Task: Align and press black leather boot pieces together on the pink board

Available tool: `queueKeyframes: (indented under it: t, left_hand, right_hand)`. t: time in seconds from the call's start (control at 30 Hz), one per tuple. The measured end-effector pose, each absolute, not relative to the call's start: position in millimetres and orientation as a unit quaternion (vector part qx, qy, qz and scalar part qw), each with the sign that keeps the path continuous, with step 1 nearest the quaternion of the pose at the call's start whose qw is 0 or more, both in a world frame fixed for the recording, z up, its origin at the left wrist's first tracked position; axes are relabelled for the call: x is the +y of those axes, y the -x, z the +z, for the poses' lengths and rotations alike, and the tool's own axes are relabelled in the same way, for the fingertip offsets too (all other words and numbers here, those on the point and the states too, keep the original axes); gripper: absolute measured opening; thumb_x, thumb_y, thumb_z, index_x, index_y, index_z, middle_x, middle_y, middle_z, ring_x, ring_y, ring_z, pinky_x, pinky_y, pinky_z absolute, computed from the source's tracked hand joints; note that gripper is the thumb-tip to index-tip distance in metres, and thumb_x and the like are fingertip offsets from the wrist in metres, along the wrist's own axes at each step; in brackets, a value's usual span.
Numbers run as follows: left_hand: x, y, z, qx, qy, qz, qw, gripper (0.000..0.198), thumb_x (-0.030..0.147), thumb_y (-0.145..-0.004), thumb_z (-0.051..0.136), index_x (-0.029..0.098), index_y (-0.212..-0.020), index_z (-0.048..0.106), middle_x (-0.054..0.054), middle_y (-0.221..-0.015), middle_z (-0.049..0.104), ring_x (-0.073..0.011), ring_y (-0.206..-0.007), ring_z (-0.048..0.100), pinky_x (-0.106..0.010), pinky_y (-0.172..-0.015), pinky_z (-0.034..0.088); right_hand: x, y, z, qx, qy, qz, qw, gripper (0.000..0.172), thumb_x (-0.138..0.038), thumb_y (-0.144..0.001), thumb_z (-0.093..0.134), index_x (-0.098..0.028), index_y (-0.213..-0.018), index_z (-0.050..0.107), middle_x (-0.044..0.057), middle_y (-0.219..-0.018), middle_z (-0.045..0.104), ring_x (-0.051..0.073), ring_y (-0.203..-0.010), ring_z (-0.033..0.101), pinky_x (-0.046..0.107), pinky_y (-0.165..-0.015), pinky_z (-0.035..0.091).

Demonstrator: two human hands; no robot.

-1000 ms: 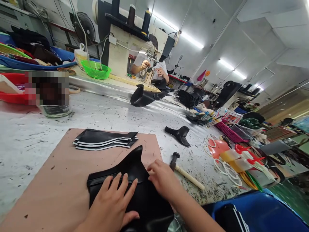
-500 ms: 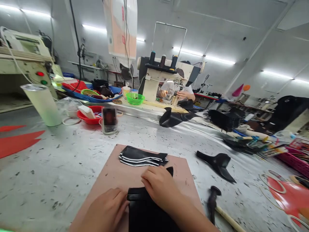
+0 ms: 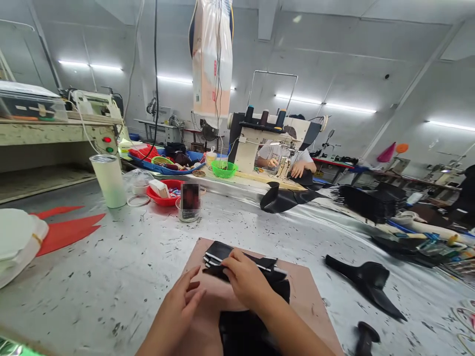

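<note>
My right hand (image 3: 247, 282) is over a small stack of black pieces with white edge strips (image 3: 217, 250). Its thumb and fingers pinch a black piece (image 3: 282, 288), which looks like leather and extends past both sides of the hand. Beside it, my left hand (image 3: 177, 312) hovers over the board with fingers apart and nothing in them. Below my right forearm lies a larger black piece (image 3: 237, 332), partly hidden by the arm. All of this is on a pinkish-brown board (image 3: 309, 301).
To the right lie a curved black piece (image 3: 365, 279) and a hammer head (image 3: 366, 338). A cup (image 3: 109, 183), a red bowl (image 3: 163, 198) and a glass jar (image 3: 189, 213) stand back left, near red sheets (image 3: 72, 235). Another person works at a sewing machine (image 3: 247, 153) beyond.
My right hand has moved forward to the striped stack with a black piece. My left hand has let go of the larger black piece and opened. The view has swung left.
</note>
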State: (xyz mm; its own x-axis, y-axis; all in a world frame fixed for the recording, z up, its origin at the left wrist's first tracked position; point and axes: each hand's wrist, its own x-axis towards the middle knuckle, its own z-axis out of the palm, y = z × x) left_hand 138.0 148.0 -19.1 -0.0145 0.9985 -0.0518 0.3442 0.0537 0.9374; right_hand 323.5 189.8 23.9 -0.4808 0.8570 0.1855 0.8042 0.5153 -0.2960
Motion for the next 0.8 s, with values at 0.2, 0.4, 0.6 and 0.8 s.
queueKeyframes:
  t: [0.2,0.4,0.6,0.8]
  left_hand:
    - [135.1,-153.8,-12.0,0.522,-0.489,0.387,0.582,0.033,0.052,-0.062,0.064,0.019,-0.061,0.06,0.002,-0.054,0.057,-0.0148,-0.054,0.055,-0.028,-0.056,0.046]
    - [123.6,-156.0,-1.2,0.525,-0.407,0.412,0.624,0.037,0.048,-0.059,0.069,0.018,-0.08,0.07,-0.002,-0.078,0.067,-0.0166,-0.071,0.059,-0.027,-0.063,0.045]
    - [122.9,-159.6,7.9,0.547,-0.407,0.419,0.6,0.031,0.043,-0.053,0.073,0.018,-0.073,0.072,-0.001,-0.067,0.065,-0.0143,-0.062,0.051,-0.027,-0.059,0.039]
    - [120.7,-167.2,8.3,0.553,-0.404,0.44,0.581,0.029,0.042,-0.049,0.071,0.019,-0.066,0.07,0.0,-0.063,0.065,-0.0157,-0.06,0.051,-0.03,-0.061,0.041]
  right_hand:
    - [154.1,-337.3,24.8,-0.865,0.437,0.093,0.229,0.023,-0.008,-0.078,0.054,-0.02,-0.097,0.059,0.005,-0.094,0.059,0.02,-0.084,0.057,0.031,-0.073,0.046]
    - [135.9,-328.0,11.1,-0.869,0.336,0.062,0.358,0.014,-0.009,-0.08,0.055,-0.022,-0.08,0.059,0.002,-0.087,0.062,0.017,-0.08,0.055,0.029,-0.072,0.044]
    - [130.4,-318.0,5.0,-0.863,0.302,0.05,0.403,0.024,-0.012,-0.089,0.046,-0.02,-0.071,0.058,0.0,-0.069,0.062,0.014,-0.064,0.051,0.025,-0.062,0.04]
    - [129.3,-314.8,0.1,-0.831,0.345,0.069,0.431,0.024,-0.009,-0.084,0.05,-0.02,-0.065,0.057,-0.001,-0.065,0.061,0.013,-0.061,0.052,0.026,-0.06,0.039]
